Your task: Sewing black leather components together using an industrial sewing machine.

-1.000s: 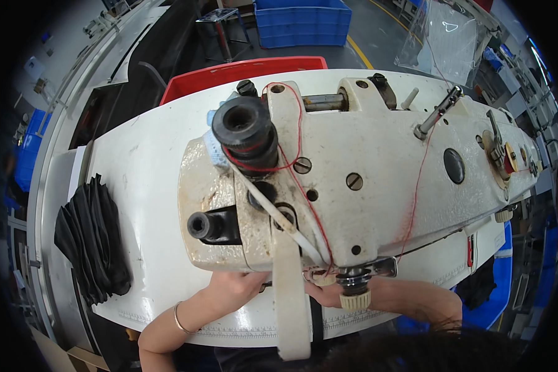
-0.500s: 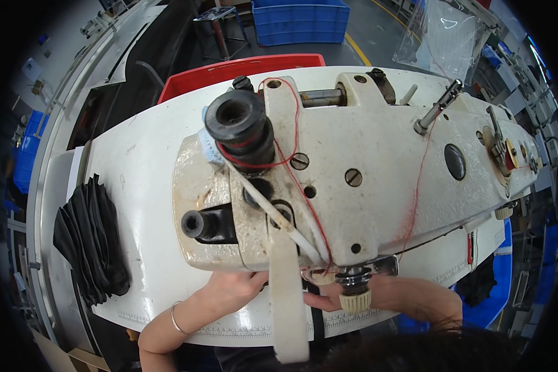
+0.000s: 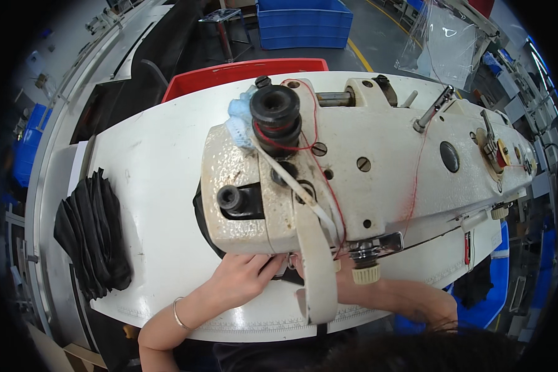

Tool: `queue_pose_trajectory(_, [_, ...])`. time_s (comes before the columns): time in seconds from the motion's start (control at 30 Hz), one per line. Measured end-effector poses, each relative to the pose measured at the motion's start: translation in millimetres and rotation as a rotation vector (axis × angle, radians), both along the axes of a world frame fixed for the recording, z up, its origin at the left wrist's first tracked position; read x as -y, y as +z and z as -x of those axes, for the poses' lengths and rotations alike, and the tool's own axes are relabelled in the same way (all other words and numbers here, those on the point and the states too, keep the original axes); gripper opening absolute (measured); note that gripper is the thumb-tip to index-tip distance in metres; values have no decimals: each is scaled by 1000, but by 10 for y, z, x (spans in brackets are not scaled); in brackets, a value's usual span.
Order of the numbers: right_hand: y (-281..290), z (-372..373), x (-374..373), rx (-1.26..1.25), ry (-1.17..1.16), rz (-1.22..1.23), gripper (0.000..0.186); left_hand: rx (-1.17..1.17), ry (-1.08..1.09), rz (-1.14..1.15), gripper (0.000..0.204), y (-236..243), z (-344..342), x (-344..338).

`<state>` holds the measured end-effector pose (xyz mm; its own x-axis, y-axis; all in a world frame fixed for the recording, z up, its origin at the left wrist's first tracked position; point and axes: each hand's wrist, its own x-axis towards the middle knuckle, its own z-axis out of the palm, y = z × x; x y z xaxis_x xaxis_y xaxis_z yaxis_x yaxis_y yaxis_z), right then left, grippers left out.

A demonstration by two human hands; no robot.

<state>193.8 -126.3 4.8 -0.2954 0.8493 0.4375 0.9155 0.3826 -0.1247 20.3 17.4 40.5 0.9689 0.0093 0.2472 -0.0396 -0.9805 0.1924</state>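
A white sewing machine point(image 3: 409, 167) with red thread point(image 3: 417, 180) stands over both hands. My left hand point(image 3: 245, 278) is below the machine's left end, fingers bent and drawn together at a piece of black fabric point(image 3: 289, 275). Part of this fabric also sticks out past the machine's left side. My right hand point(image 3: 351, 291) is close by on the right, largely hidden behind the tension knob point(image 3: 366, 273) and a pale curved strip point(image 3: 317, 273); its fingers do not show. The needle area is hidden by the machine head.
A stack of folded black fabric point(image 3: 94, 235) lies on the white table point(image 3: 152, 186) at the left. Beyond the far edge are a red bin point(image 3: 248, 67) and a blue crate point(image 3: 304, 25). At the right, another blue bin point(image 3: 501, 279) holds black cloth point(image 3: 474, 285).
Black fabric now shows beyond the machine's left side. My left hand has shifted right, nearer my right hand. The machine appears farther right and the view has shifted slightly.
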Motion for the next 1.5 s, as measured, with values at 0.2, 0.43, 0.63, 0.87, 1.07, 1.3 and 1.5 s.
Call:
queue_pose_trajectory(0.2, [-148,-175,-50,-254,-86,101,11,163,19,73,19,-70,-224,-213])
queue_pose_trajectory(0.43, [-105,-217,-128,33,-114,47,19,122,176,102,8,-79,-200,-175])
queue_pose_trajectory(0.63, [644,391,379,-868,436,915,40,-210,-185,4,46,524,127,165])
queue_pose_trajectory(0.87, [547,499,330,-1421,66,1182,23,-84,-124,-273,21,511,394,-55])
queue_pose_trajectory(1.07, [231,587,-119,-1005,-206,454,20,297,290,-667,40,288,662,428])
queue_pose_trajectory(1.3, [-55,724,-287,-1476,-168,308,21,152,415,25,52,161,808,478])
queue_pose_trajectory(1.5, [27,611,-135,-1649,-67,515,21,23,146,744,55,150,209,-40])
